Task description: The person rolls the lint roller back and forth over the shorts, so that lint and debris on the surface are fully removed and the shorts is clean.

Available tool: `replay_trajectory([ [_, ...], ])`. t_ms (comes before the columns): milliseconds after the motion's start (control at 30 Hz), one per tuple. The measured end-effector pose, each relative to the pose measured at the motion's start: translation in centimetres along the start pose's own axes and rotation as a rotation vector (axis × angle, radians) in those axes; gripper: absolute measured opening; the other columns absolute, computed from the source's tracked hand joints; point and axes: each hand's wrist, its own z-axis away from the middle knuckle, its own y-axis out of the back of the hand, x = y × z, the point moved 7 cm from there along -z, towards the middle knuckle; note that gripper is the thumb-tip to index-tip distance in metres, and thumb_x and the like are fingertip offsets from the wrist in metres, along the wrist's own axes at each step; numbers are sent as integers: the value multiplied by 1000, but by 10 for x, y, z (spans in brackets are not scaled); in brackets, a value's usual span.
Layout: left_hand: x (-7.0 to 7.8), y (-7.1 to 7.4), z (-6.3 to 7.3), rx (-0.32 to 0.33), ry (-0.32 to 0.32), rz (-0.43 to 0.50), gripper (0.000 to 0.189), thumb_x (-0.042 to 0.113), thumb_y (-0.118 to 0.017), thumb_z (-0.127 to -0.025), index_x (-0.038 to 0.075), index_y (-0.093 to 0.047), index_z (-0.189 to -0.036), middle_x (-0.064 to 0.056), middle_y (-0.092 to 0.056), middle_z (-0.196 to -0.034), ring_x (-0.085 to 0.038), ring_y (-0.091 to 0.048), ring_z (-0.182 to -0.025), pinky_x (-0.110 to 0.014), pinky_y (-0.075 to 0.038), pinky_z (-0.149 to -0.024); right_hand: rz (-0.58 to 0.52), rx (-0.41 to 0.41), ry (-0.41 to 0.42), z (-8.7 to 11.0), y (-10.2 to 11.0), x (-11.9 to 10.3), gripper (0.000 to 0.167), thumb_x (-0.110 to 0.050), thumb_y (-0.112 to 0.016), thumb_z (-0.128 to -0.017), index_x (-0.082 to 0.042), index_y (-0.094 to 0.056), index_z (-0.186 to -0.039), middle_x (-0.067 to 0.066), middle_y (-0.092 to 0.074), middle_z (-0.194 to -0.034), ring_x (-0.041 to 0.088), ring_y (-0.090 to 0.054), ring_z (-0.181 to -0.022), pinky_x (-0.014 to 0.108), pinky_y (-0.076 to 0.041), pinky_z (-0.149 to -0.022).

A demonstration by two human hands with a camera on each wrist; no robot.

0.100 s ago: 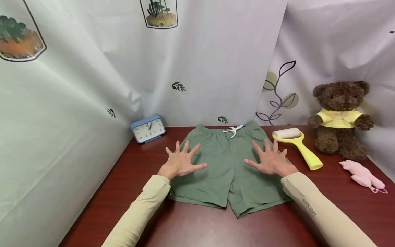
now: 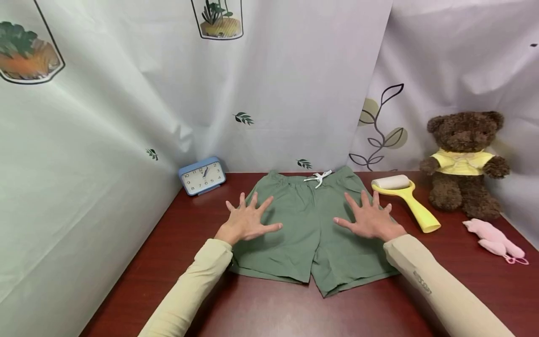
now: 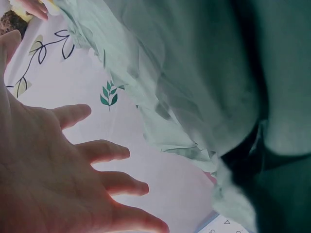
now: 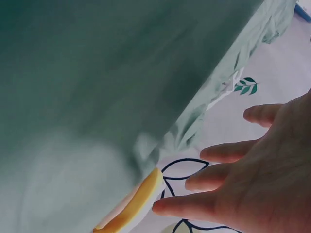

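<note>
One blue alarm clock stands at ten o'clock from the green shorts, twelve being the far side, where a pale leaf-printed curtain hangs behind the dark red table. From seven o'clock a pale sleeve reaches in to the left hand, held palm down over the shorts at nine o'clock. Its fingers are straight and splayed wide, with the thumb pointing toward three; it has hold of nothing, and in the left wrist view the curtain shows between its fingertips and the cloth. The shorts lie spread out on the table, waistband at twelve with a white drawstring at its middle, legs toward six. At three o'clock over them is the right hand, likewise palm down, fingers fanned far apart and thumb toward nine; it grips nothing either, and the right wrist view shows its fingertips apart from the cloth. A second sleeve, bearing dark lettering, runs from it toward five. Near its fingertips, between two and three o'clock, lies a yellow-handled lint roller; whether they touch it I cannot tell. Farther along that line a brown teddy bear in a yellow top sits upright, and at three a pink plush toy lies on the table.
</note>
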Motion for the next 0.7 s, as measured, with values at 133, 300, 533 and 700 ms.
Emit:
replay_trajectory([
  [133, -5, -1, 0, -10, -13, 28, 91, 81, -47, -85, 38, -22, -161, -19, -19, -168, -58, -11, -151, -89, -10, -106, -8, 17, -2, -1, 7, 8, 95, -73, -46, -93, -10, -24, -160, 40, -16, -159, 68, -7, -144, 89, -19, -101],
  [300, -19, -4, 6, -82, -94, 189, 93, 68, -56, -91, 21, -20, -163, -18, -20, -168, -48, -16, -155, -76, -19, -117, -20, 94, -27, 0, 28, 40, 89, -65, -49, -97, -4, -27, -157, 44, -24, -153, 70, -18, -139, 85, -31, -95],
  [533, -47, -7, 21, -172, -117, 283, 90, 41, -71, -93, 10, -22, -161, -14, -29, -166, -37, -31, -152, -54, -34, -121, -96, 81, -151, 3, 45, 102, 87, -51, -48, -101, 9, -16, -156, 50, -24, -141, 69, -34, -120, 77, -40, -82],
  [700, -56, -9, 31, -233, -106, 268, 88, 36, -76, -91, 6, -28, -159, -17, -33, -163, -37, -34, -151, -54, -36, -120, -173, 16, -186, 4, 45, 128, 91, -49, -47, -102, 20, -14, -151, 52, -30, -133, 63, -48, -104, 64, -46, -73],
])
